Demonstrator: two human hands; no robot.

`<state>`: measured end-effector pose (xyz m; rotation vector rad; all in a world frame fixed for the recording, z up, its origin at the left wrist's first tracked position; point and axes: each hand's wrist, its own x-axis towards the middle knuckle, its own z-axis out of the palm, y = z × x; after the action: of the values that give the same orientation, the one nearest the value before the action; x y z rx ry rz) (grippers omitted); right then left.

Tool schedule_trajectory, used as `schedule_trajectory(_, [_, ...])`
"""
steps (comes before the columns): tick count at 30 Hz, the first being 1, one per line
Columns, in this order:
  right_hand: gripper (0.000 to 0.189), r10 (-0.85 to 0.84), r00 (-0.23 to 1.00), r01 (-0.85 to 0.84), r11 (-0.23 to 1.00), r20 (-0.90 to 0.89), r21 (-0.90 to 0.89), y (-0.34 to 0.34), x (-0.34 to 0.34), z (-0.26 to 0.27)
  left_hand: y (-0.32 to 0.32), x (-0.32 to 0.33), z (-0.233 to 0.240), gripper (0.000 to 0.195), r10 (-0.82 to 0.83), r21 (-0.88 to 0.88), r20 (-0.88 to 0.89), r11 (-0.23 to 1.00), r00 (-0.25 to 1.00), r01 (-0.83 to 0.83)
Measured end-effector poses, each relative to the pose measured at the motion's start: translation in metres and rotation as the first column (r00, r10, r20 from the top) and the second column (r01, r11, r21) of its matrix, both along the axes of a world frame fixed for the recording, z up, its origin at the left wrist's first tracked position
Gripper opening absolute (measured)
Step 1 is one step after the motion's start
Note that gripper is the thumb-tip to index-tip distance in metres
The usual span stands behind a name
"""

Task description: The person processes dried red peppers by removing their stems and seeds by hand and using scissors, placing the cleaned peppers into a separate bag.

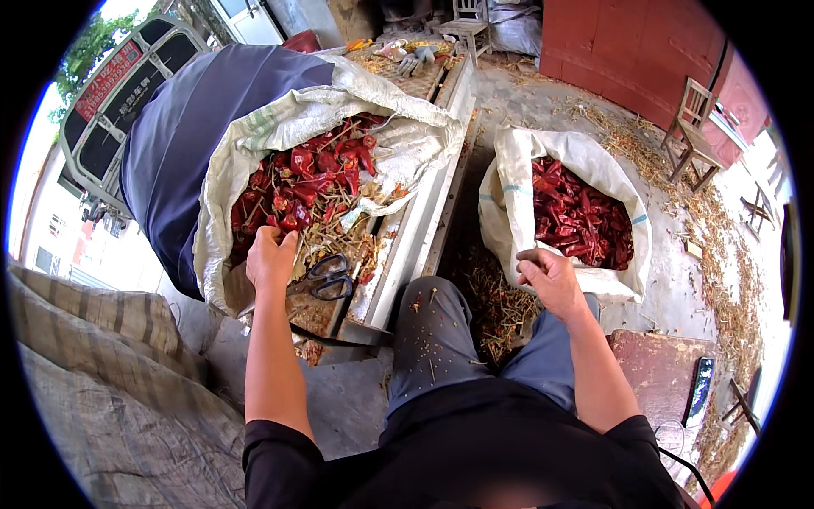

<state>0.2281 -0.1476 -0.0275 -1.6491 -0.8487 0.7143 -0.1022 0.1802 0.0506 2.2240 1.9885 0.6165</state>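
Observation:
Dried red chillies [305, 168], many with stems on, fill the mouth of a large white woven sack [219, 172] lying on its side on my left. My left hand [270, 256] is at the near edge of these chillies, thumb and fingers drawn together; whether it pinches one is hidden. Black-handled scissors [332, 278] lie beside it among loose stems [327, 245]. An upright smaller white woven sack [509, 184] on my right holds more red chillies [579, 213]. My right hand [552, 280] is over its near rim with curled fingers; I cannot tell whether they grip anything.
The large sack rests on a metal-edged platform [407, 248] against my left knee. Gloves [416, 58] lie at its far end. Stem litter [502, 305] covers the floor between my feet. Wooden chairs [690, 130], a wooden board [655, 362] and a vehicle [117, 121] stand around.

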Motion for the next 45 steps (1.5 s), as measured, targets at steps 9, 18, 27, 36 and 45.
schedule_trajectory(9, [0.028, 0.146, 0.989, -0.148, 0.986, -0.038, -0.071, 0.01, -0.029, 0.014, 0.002, -0.039, -0.022, 0.024, -0.107, 0.163, 0.584, 0.987, 0.805, 0.013])
schedule_trajectory(18, [0.033, 0.382, 0.86, -0.29, 0.911, -0.337, 0.293, 0.059, -0.102, 0.033, -0.198, 0.051, -0.061, 0.02, -0.372, 0.032, 0.79, 0.819, 0.488, 0.573])
schedule_trajectory(27, [0.015, 0.58, 0.744, -0.544, 0.814, -0.331, 0.203, 0.034, -0.09, 0.055, -0.174, 0.062, -0.027, 0.041, -0.558, 0.087, 0.802, 0.464, 0.214, 0.882])
schedule_trajectory(36, [0.025, 0.657, 0.599, -0.654, 0.732, -0.458, 0.194, 0.027, -0.09, 0.055, -0.179, 0.064, -0.034, 0.023, -0.293, 0.098, 0.956, 0.333, 0.004, 0.938])
schedule_trajectory(45, [0.026, 0.555, 0.827, -0.562, 0.823, 0.093, 0.083, 0.033, -0.095, 0.053, -0.193, 0.071, -0.037, 0.023, -0.238, -0.066, 0.945, 0.528, 0.222, 0.847])
